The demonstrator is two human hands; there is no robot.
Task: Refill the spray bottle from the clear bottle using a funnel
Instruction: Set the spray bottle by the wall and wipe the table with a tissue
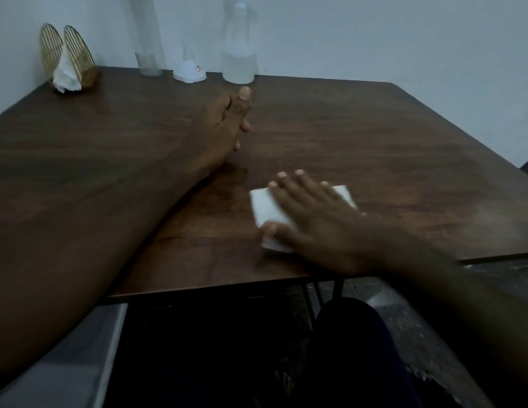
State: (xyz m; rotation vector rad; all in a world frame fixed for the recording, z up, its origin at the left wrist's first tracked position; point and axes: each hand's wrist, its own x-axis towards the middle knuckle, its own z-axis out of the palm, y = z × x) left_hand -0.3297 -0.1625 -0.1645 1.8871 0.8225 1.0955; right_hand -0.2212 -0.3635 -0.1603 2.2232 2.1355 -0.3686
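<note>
Three task items along the far table edge, upper part of the frame: clear bottle [149, 58] upright left of centre, with only a shallow layer of liquid at its base; funnel [188, 71] just to its right, resting mouth-down and spout-up, in no bottle; spray bottle [238, 61] upright right of the funnel, roughly a third full, top too blurred to tell whether capped. Looks like pouring done, judging by the near-empty clear bottle and the parked funnel. Seems to be at clean-up. Leaves, perhaps, the spray head to check and the wipe to complete.

Shows the right hand [313, 213] at lower centre, palm down, fingers straight and spread, pressing flat on a folded white tissue [264, 206] on the table [404, 160], thumb tip on the near-left corner, nothing curled round it. Shows a darker, shinier patch [230, 175] just left of the tissue, possibly wet, though hard to confirm in the dim light. Shows the left hand [224, 122] at centre, up and left of the tissue, turned on its little-finger edge, thumb up, fingers relaxed, holding nothing, well apart from the bottles; on the wood or just above it, impossible to tell. Includes a gold wire napkin holder [67, 51] at upper left, with a crumpled white napkin [67, 76] between its arches.
</note>
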